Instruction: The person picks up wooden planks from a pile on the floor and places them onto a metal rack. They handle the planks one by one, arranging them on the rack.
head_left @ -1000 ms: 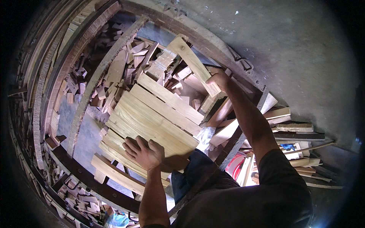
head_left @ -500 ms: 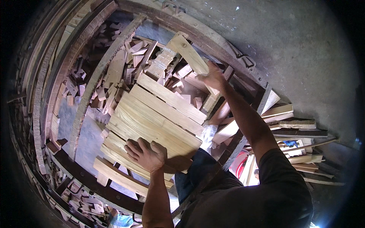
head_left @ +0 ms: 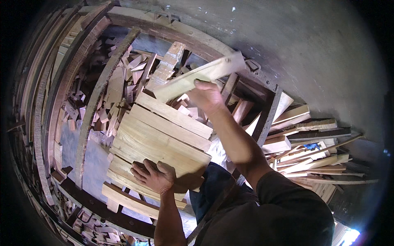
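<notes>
Light falls unevenly: the pale, flat wooden boards [head_left: 158, 133] are bright, while the dark short-sleeved cloth shirt [head_left: 275, 209] sinks toward black. White glare burns out the lower right edge. A brown shadow covers the boards just right of the bare left hand [head_left: 154, 175]. The long pale wooden plank [head_left: 201, 76] and bare right hand [head_left: 206, 96] are blurred. The rough brown wooden beam [head_left: 97, 90] bows with fisheye distortion.

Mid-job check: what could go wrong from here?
The right hand grips the held board at one long edge, so it might tip or slip onto the offcuts below. The left hand rests on the row of boards; with visible gaps between them, a shifting board could perhaps pinch a finger.
</notes>
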Demonstrator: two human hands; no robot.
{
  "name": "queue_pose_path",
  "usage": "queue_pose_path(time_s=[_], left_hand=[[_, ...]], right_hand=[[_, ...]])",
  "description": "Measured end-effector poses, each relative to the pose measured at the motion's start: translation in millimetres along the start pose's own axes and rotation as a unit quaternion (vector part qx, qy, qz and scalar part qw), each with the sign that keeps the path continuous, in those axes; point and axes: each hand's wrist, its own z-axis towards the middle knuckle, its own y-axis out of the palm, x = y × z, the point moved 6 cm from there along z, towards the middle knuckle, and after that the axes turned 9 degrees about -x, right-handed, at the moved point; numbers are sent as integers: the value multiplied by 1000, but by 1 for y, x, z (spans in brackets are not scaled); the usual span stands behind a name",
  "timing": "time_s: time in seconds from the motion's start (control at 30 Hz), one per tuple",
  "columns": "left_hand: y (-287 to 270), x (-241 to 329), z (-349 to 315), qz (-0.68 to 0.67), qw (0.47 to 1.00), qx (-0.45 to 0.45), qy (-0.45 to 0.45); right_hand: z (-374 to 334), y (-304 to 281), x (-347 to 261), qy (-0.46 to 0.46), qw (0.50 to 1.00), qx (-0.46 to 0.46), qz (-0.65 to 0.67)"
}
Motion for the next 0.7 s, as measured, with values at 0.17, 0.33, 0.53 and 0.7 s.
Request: queue_pose_path(time_s=[0.17,0.33,0.53,0.7], left_hand=[[4,-1,-1,4,1000,-6,5],[6,-2,-2,15,1000,-8,-1],[8,-3,-2,17,1000,2,14],[5,0,-1,12,1000,-8,5]], right_hand=[[19,-19,7,-56,997,-15,59],[32,-59,-9,-157,973,120,116],[54,-108,-23,-163,940,269,136],[76,-116,-33,-175,937,285,100]])
